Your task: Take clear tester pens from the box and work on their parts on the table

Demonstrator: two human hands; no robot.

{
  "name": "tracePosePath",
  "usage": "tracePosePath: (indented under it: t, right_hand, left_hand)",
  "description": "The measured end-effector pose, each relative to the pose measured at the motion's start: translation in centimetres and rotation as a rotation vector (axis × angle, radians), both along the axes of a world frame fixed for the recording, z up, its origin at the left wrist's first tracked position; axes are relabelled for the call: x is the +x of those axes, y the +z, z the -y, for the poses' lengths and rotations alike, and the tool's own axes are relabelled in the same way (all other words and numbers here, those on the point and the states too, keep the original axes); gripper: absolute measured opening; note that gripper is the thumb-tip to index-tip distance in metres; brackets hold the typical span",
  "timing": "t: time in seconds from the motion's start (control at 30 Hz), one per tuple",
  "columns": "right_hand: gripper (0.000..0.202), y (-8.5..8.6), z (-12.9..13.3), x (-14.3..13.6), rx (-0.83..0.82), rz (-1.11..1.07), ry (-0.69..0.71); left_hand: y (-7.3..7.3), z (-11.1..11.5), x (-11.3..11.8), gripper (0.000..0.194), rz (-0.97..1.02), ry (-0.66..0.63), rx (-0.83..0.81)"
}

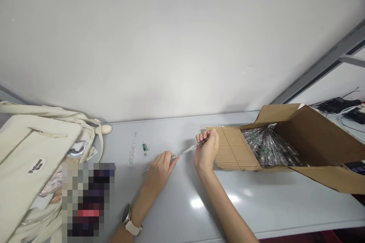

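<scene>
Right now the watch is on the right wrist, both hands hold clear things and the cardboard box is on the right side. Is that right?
Not quite! In the head view, the watch is on the wrist of the left hand, not the right hand. Both do hold clear things, and the cardboard box is on the right side.

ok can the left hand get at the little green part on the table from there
Probably yes: the left hand is near the green part, with only bare tabletop seen between them. But it grips a clear piece, so its fingers may need freeing.
</scene>
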State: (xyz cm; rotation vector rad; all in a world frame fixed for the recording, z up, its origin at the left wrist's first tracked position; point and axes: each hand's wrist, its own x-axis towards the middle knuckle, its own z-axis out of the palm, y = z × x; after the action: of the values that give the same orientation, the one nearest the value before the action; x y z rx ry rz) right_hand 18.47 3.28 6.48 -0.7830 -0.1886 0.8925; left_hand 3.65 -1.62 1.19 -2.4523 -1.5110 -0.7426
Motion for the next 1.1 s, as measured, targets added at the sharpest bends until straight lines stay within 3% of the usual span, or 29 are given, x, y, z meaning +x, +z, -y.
tracePosePath:
  t: [0.27, 0.43, 0.6, 0.73, 0.87, 1.1]
  right_hand:
    - [0.031, 0.0, 0.1, -0.2, 0.039, 0.039, -0.01]
    - [0.024, 0.4, 0.0, 0.7, 0.074, 0.025, -0.007]
    - [0.026, 1.0, 0.1, 1.5, 0.117, -0.079, 0.182]
    - [0.045, 1.4, 0.3, 1.8, 0.123, -0.108, 0.3]
    - [0.058, 1.7, 0.2, 1.9, 0.12, -0.125, 0.277]
    - [0.056, 1.7, 0.4, 1.1, 0.099, -0.174, 0.265]
  left_hand:
    - [0.0, 0.1, 0.1, 0.034, 0.009, -0.005, -0.022]
    - [0.1, 0.1, 0.1, 0.034, 0.035, -0.002, -0.019]
    - [0.1, 0.2, -0.1, 0.032, 0.06, -0.002, -0.05]
    - [0.0, 0.2, -0.2, 0.03, 0.095, 0.002, -0.087]
    - [-0.1, 0.2, -0.3, 0.029, 0.101, 0.008, -0.096]
    - [-0.1, 0.3, -0.2, 0.03, 0.084, -0.01, -0.083]
